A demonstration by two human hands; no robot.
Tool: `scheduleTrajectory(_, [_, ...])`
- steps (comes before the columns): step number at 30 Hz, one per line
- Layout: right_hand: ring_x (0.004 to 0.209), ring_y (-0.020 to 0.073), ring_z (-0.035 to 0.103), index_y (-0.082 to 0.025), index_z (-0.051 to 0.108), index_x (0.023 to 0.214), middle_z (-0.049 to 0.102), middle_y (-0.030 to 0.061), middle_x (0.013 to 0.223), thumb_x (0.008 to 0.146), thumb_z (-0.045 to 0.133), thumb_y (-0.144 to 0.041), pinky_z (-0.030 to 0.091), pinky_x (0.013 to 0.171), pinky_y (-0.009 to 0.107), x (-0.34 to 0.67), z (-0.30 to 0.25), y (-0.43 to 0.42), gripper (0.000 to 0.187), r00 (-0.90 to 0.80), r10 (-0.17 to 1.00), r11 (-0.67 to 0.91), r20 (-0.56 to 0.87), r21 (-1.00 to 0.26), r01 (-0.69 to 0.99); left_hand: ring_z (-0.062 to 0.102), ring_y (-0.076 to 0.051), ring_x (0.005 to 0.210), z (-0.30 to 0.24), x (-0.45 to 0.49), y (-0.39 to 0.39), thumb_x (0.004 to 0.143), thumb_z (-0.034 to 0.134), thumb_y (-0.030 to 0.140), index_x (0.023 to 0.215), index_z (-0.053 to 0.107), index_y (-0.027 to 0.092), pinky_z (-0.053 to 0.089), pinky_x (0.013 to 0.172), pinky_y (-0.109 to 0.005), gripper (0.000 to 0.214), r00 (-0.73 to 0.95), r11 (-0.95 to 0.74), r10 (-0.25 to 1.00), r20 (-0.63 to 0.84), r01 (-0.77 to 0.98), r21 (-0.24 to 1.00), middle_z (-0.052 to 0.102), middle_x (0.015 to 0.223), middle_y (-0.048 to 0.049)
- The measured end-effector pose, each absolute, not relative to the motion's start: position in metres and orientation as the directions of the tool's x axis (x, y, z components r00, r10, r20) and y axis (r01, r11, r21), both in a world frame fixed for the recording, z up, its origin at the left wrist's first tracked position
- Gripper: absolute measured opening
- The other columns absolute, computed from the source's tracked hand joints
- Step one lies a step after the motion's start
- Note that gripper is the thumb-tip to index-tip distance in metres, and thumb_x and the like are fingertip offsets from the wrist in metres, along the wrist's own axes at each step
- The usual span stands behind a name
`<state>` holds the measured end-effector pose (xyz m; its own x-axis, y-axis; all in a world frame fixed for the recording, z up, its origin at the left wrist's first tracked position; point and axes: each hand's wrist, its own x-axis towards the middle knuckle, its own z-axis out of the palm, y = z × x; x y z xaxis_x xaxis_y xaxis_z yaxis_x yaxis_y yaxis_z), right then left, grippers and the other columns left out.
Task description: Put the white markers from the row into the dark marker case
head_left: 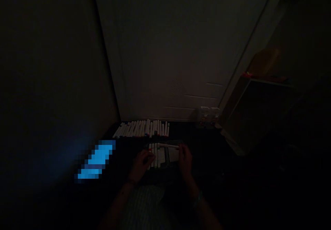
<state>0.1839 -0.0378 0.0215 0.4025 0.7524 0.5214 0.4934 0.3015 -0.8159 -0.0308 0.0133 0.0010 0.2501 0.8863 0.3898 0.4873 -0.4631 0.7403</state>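
In the dim light my right hand (184,156) pinches one end of a white marker (168,146), which lies nearly level above a clear case (167,159). The marker's other end points left, toward several white markers (155,156) standing side by side in the left part of the case. Coloured bands, red and green among them, show near their upper ends. My left hand (143,159) rests at the left edge of these markers, thumb and fingers a little apart, with nothing seen in its grasp. Darkness hides the fingertips in part.
Behind the case, a long row of white markers (142,128) lies along the wall. Two clear plastic packages (209,116) stand at the back right. A pixelated bright blue patch (95,161) glows at left. A low cabinet (269,109) with a yellowish object (265,61) stands right.
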Motion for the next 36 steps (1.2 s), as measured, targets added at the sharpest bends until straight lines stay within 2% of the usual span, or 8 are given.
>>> scheduleTrajectory(7, [0.091,0.0152,0.058,-0.020,0.060,0.101,0.063,0.0050,0.098,0.090,0.041,-0.029,0.042,0.081,0.025,0.180,0.018,-0.035,0.023,0.314,0.767,0.363,0.560,-0.782,0.506,0.055,-0.020,0.094,-0.013,-0.036,0.023,0.078,0.050,0.048,0.083,0.062,0.022,0.044,0.087,-0.033,0.029,0.264,-0.467,0.884,0.386,0.448,0.762,0.059,0.092,-0.0037])
scheduleTrajectory(22, [0.086,0.0132,0.060,-0.023,0.061,0.098,0.065,0.0021,0.093,0.089,0.042,-0.027,0.043,0.077,0.023,0.177,0.016,-0.031,0.021,0.236,0.778,0.363,0.582,-0.723,0.588,0.057,-0.019,0.092,-0.021,-0.039,0.030,0.077,0.051,0.050,0.085,0.062,0.022,0.046,0.085,-0.031,0.031,0.255,-0.446,0.894,0.367,0.459,0.768,0.061,0.094,-0.0027])
scheduleTrajectory(32, [0.083,0.0146,0.060,-0.022,0.060,0.098,0.065,0.0036,0.092,0.091,0.037,-0.032,0.043,0.073,0.024,0.180,0.016,-0.033,0.026,0.313,0.779,0.280,0.543,-0.748,0.601,0.058,-0.019,0.088,-0.016,-0.038,0.027,0.079,0.050,0.049,0.083,0.063,0.022,0.046,0.082,-0.031,0.030,0.259,-0.455,0.890,0.374,0.461,0.762,0.061,0.089,-0.0023])
scheduleTrajectory(36, [0.084,0.0143,0.060,-0.022,0.060,0.097,0.065,0.0031,0.093,0.091,0.038,-0.032,0.043,0.074,0.024,0.180,0.017,-0.034,0.026,0.303,0.777,0.297,0.552,-0.745,0.597,0.057,-0.019,0.090,-0.015,-0.037,0.025,0.080,0.049,0.048,0.084,0.061,0.022,0.045,0.084,-0.032,0.030,0.265,-0.459,0.888,0.376,0.455,0.763,0.060,0.090,-0.0030])
